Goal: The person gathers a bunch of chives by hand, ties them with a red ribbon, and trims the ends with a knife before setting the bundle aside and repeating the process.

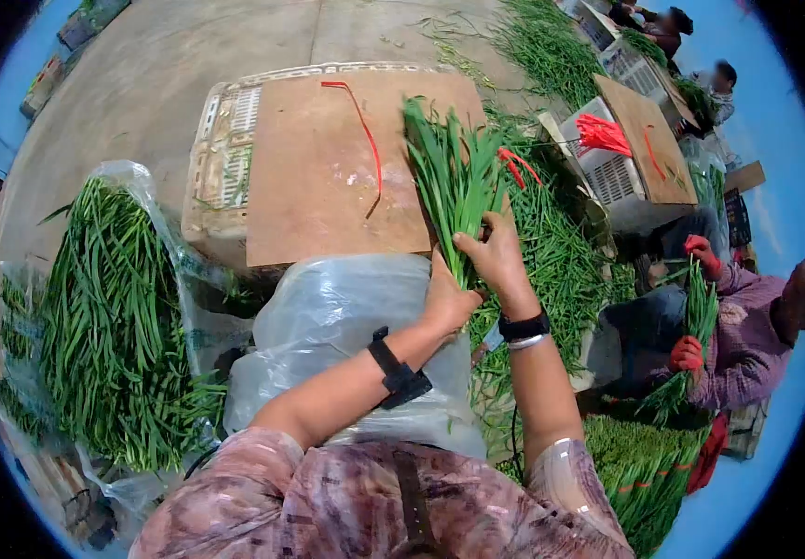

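Note:
A bunch of Chinese chives point(454, 163) slants across the right edge of a brown board point(319, 177), leaf tips pointing away from me. My left hand point(447, 296) is closed around the lower stalks. Just above it, my right hand point(498, 256) also grips the bunch, thumb lying across the stalks. A red tie strip point(358, 121) lies bent on the board, left of the bunch. More red strips point(519, 166) are just right of the leaves. Clear plastic point(347, 293) covers my lap below the board.
The board rests on a white plastic crate point(211, 177). Loose greens point(561, 279) are heaped to the right. At left stands a plastic bag full of chives point(123, 326). A co-worker point(738, 326) in red gloves holds another bunch, near a crate with red strips point(601, 133).

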A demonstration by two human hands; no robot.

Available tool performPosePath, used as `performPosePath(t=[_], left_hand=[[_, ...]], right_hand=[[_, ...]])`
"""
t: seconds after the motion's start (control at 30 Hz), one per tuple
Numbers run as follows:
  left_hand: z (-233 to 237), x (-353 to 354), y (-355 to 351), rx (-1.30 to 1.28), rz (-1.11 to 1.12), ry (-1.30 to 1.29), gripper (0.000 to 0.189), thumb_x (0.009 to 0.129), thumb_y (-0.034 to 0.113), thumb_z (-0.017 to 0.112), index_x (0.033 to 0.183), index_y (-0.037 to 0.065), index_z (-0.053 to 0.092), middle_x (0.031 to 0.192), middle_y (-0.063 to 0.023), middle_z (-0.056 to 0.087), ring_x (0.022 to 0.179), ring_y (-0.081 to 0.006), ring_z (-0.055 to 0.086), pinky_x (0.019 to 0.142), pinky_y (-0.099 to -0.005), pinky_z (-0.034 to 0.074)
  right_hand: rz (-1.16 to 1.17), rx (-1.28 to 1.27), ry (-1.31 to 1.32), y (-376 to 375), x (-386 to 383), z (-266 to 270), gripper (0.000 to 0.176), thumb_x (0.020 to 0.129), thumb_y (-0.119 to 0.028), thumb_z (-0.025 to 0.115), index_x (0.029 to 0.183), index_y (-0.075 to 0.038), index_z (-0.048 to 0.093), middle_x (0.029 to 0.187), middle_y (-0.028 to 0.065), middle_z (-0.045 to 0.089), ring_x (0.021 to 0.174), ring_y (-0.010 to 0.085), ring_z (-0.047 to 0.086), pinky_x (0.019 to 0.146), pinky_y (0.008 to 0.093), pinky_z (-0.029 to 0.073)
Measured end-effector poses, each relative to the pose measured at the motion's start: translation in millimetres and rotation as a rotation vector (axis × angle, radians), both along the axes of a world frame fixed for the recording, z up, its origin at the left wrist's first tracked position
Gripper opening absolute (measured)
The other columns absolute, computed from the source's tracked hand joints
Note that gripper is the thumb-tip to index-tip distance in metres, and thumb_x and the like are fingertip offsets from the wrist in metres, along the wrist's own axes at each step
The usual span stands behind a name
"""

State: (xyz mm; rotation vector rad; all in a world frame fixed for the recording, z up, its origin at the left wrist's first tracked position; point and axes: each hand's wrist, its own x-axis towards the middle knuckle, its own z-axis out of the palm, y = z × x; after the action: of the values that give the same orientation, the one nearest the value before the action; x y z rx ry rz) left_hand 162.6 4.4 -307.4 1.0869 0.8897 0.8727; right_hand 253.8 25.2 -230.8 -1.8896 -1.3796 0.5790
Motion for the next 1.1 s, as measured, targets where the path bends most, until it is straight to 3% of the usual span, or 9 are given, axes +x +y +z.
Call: performPosePath(t=[0.03, 0.13, 0.37, 0.53, 0.57, 0.67, 0.7, 0.83, 1.1], left_hand=[[9.6, 0.8, -1.3, 0.005, 0.063, -0.153, 0.083, 0.059, -0.008, 0.07, 0.129, 0.006, 0.028, 0.115, -0.0081, 0.049, 0.104, -0.0211, 0.052, 0.087, -0.0333, 0.046], [32.5, -14.6, -1.3, -0.163, -0.024, -0.23, 0.083, 0.061, -0.006, 0.069, 0.131, 0.009, 0.026, 0.112, -0.0065, 0.049, 0.1, -0.0204, 0.052, 0.086, -0.0315, 0.046], [20.6, -27.8, 4.2, -0.518, -0.146, -0.519, 0.066, 0.079, 0.007, 0.06, 0.133, 0.018, 0.025, 0.101, -0.0068, 0.048, 0.075, -0.0205, 0.06, 0.056, -0.0312, 0.053], [25.2, -28.1, 3.1, -0.514, -0.151, -0.576, 0.065, 0.077, 0.0, 0.063, 0.13, 0.015, 0.029, 0.102, -0.0064, 0.051, 0.083, -0.0211, 0.061, 0.067, -0.0326, 0.056], [24.7, -27.0, 2.7, -0.492, -0.145, -0.571, 0.067, 0.075, -0.002, 0.064, 0.13, 0.014, 0.03, 0.102, -0.0063, 0.051, 0.084, -0.0207, 0.061, 0.068, -0.0325, 0.056], [22.0, -22.6, 2.1, -0.404, -0.118, -0.566, 0.069, 0.072, -0.006, 0.066, 0.129, 0.01, 0.031, 0.104, -0.0064, 0.052, 0.087, -0.0192, 0.06, 0.071, -0.0316, 0.054], [23.3, -21.7, 2.3, -0.37, -0.109, -0.565, 0.07, 0.071, -0.007, 0.067, 0.129, 0.009, 0.031, 0.105, -0.0065, 0.052, 0.087, -0.0187, 0.06, 0.072, -0.0312, 0.054], [34.5, -21.7, 0.8, -0.316, -0.068, -0.402, 0.071, 0.067, -0.011, 0.062, 0.129, 0.006, 0.032, 0.11, -0.0074, 0.053, 0.095, -0.0178, 0.057, 0.077, -0.0302, 0.051], [56.4, -28.3, 0.3, -0.038, 0.06, -0.246, 0.069, 0.065, -0.006, 0.068, 0.123, 0.004, 0.032, 0.112, -0.008, 0.05, 0.101, -0.0164, 0.052, 0.085, -0.0297, 0.046]], right_hand=[[-0.003, 0.0, 0.01, 0.4, 2.4, -5.6, 0.044, 0.068, -0.016, 0.071, 0.1, 0.009, 0.055, 0.089, 0.0224, 0.064, 0.082, 0.0295, 0.064, 0.072, 0.0361, 0.05], [-0.006, -0.023, 0.129, 1.7, 7.2, -16.0, 0.041, 0.069, -0.014, 0.07, 0.1, 0.009, 0.055, 0.088, 0.0199, 0.064, 0.079, 0.0268, 0.064, 0.071, 0.0349, 0.05], [-0.016, -0.122, 0.571, -1.8, 12.8, -1.9, 0.025, 0.08, -0.004, 0.061, 0.101, 0.007, 0.055, 0.087, 0.011, 0.065, 0.074, 0.016, 0.062, 0.066, 0.0286, 0.05], [-0.057, -0.199, 0.687, -4.1, 18.3, -0.8, 0.023, 0.083, -0.005, 0.059, 0.104, 0.006, 0.055, 0.083, 0.0078, 0.064, 0.068, 0.0136, 0.06, 0.061, 0.0272, 0.049], [-0.062, -0.183, 0.632, -4.8, 16.1, 0.6, 0.028, 0.082, -0.013, 0.064, 0.104, 0.003, 0.059, 0.072, 0.0003, 0.06, 0.053, 0.0065, 0.049, 0.047, 0.0211, 0.036], [-0.14, -0.106, 0.596, -4.4, 7.4, 1.9, 0.049, 0.08, -0.019, 0.067, 0.119, 0.005, 0.051, 0.083, 0.0058, 0.062, 0.065, 0.0109, 0.056, 0.052, 0.0223, 0.041], [-0.107, -0.216, 0.487, -2.9, 9.7, 6.4, 0.066, 0.077, -0.017, 0.069, 0.13, 0.007, 0.039, 0.096, 0.0128, 0.062, 0.083, 0.0173, 0.06, 0.063, 0.0266, 0.048], [-0.045, 0.069, -0.005, -6.1, -0.1, -17.0, 0.068, 0.07, -0.013, 0.069, 0.125, 0.013, 0.038, 0.109, 0.0245, 0.059, 0.1, 0.0275, 0.06, 0.087, 0.0336, 0.046], [-0.141, 0.214, 0.428, -12.1, -10.2, -15.4, 0.04, 0.077, -0.008, 0.061, 0.113, 0.009, 0.053, 0.097, 0.0151, 0.062, 0.086, 0.0217, 0.061, 0.08, 0.0316, 0.047]])
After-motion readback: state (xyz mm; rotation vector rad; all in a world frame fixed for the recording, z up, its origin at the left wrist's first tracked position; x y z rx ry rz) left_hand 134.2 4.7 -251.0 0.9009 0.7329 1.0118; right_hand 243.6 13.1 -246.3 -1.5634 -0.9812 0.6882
